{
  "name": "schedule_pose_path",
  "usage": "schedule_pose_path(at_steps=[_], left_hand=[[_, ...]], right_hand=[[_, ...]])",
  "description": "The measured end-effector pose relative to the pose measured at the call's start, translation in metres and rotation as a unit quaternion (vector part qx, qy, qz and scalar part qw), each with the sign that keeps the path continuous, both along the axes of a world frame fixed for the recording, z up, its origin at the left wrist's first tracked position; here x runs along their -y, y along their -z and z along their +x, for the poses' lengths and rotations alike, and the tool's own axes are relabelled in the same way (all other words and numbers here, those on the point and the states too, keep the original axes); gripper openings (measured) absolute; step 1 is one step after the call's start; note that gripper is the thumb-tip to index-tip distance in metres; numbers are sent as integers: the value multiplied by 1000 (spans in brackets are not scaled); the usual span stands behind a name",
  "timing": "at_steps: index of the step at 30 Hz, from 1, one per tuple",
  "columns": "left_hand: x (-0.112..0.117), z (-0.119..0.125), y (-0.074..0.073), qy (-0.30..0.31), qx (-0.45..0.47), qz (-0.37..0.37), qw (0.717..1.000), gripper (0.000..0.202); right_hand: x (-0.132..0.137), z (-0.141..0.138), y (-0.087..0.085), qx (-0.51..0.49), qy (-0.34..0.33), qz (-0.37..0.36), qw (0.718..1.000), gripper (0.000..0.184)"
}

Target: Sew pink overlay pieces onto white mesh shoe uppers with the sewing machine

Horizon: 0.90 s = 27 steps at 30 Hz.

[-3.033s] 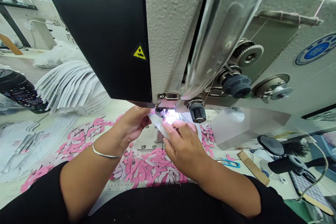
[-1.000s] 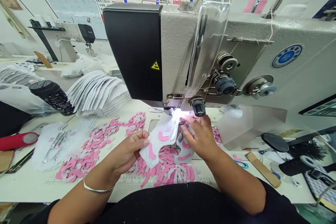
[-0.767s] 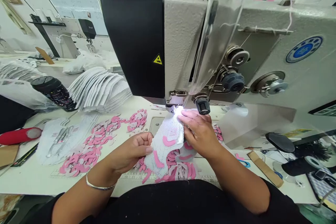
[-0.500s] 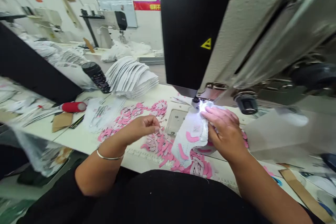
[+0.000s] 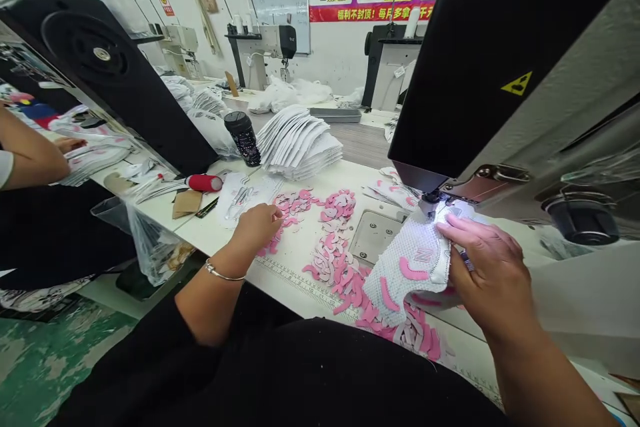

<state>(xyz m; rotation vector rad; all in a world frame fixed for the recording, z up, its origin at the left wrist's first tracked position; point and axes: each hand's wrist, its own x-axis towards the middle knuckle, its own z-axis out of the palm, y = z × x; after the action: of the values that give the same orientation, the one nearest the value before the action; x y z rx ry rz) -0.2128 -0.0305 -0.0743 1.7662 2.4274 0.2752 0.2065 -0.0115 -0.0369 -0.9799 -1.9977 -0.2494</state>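
My right hand [image 5: 487, 267] presses a white mesh shoe piece [image 5: 410, 267] with pink curved patches against the bed of the sewing machine [image 5: 525, 80], just below the lit needle area [image 5: 435, 203]. Its fingers lie curled over the piece's right edge. My left hand [image 5: 257, 227] has reached left to the scattered pink curved cut-outs [image 5: 300, 203] on the table, fingers bent down onto them in a pinch; what they hold is too small to make out. A thin bangle circles that wrist.
More pink and grey cut-outs [image 5: 345, 267] lie by the machine's metal plate [image 5: 374, 235]. A fanned stack of white pieces [image 5: 300, 140], a dark bottle [image 5: 244, 139], a red-handled tool [image 5: 200, 182] and a hanging plastic bag [image 5: 145, 240] stand left. Another person's arm [image 5: 30, 153] shows at far left.
My view has swung left. My left hand let go of the mesh piece and moved out left to the pink cut-outs. My right hand stays on the piece at the needle.
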Motion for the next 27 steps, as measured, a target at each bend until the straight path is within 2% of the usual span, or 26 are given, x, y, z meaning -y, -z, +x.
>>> schedule_pose_path(at_steps=[6, 11, 16, 21, 24, 27], left_hand=[[-17, 15, -2, 6, -17, -15, 1000, 21], [-15, 19, -2, 18, -7, -40, 999, 15], [-14, 26, 6, 24, 4, -65, 998, 10], [-14, 36, 10, 33, 30, -56, 997, 5], [-9, 43, 4, 58, 49, -31, 997, 5], [-4, 59, -14, 95, 70, 3, 993, 9]], right_hand=[[1, -1, -1, 0, 2, -11, 1000, 23], [0, -1, -2, -5, -1, 1, 1000, 23], [0, -1, -2, -8, -4, 3, 1000, 24], [0, -2, 0, -9, -8, 8, 1000, 27], [0, -2, -2, -2, -2, -3, 1000, 29], [3, 1, -9, 20, -3, -42, 999, 31]])
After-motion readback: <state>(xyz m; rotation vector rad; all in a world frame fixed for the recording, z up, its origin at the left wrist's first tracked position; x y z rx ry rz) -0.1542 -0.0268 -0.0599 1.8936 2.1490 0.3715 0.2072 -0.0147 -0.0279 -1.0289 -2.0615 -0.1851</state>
